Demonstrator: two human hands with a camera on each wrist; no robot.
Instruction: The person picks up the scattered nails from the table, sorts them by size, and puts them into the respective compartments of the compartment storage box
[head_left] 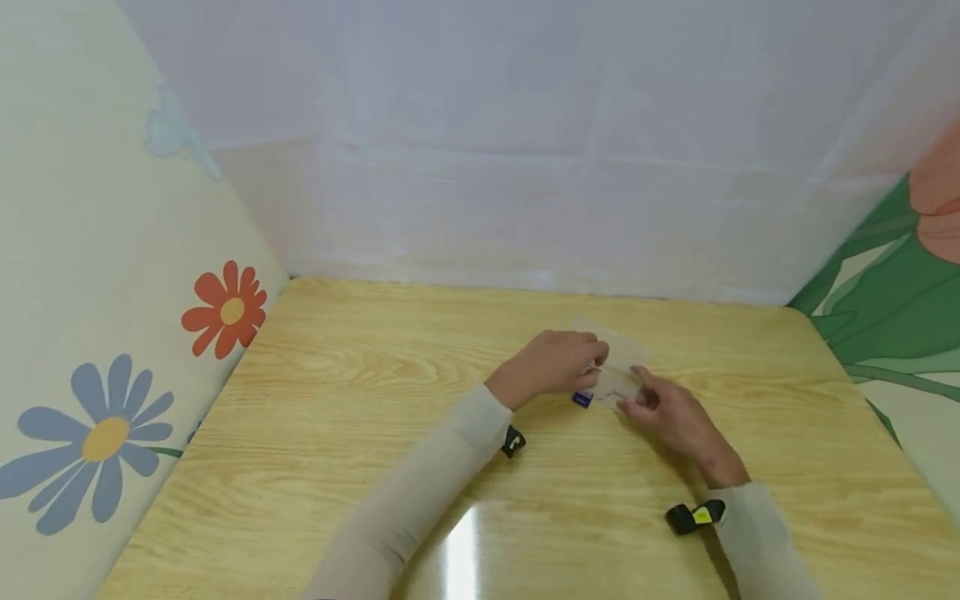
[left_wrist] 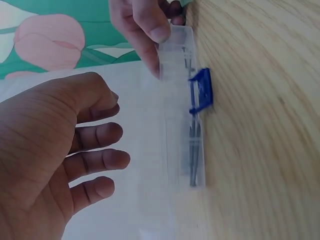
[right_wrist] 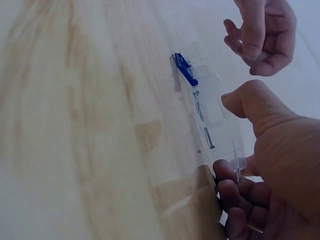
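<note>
A clear plastic box (right_wrist: 212, 107) with a blue latch (left_wrist: 202, 91) sits on the wooden table, with a translucent panel behind it in the head view. Several dark screws (right_wrist: 209, 139) show through its wall. My right hand (head_left: 675, 417) holds the box's right end between thumb and fingers. Over the box's left part hovers my left hand (head_left: 558, 362), fingers curled and thumb close to the index finger. A thin pale glint shows at those fingertips in the head view; whether they pinch something small is unclear.
The wooden table (head_left: 360, 433) ends at a white cloth backdrop (head_left: 480, 200). Flower-printed panels (head_left: 90, 250) stand at both sides. Black devices (head_left: 682, 518) are strapped at both wrists.
</note>
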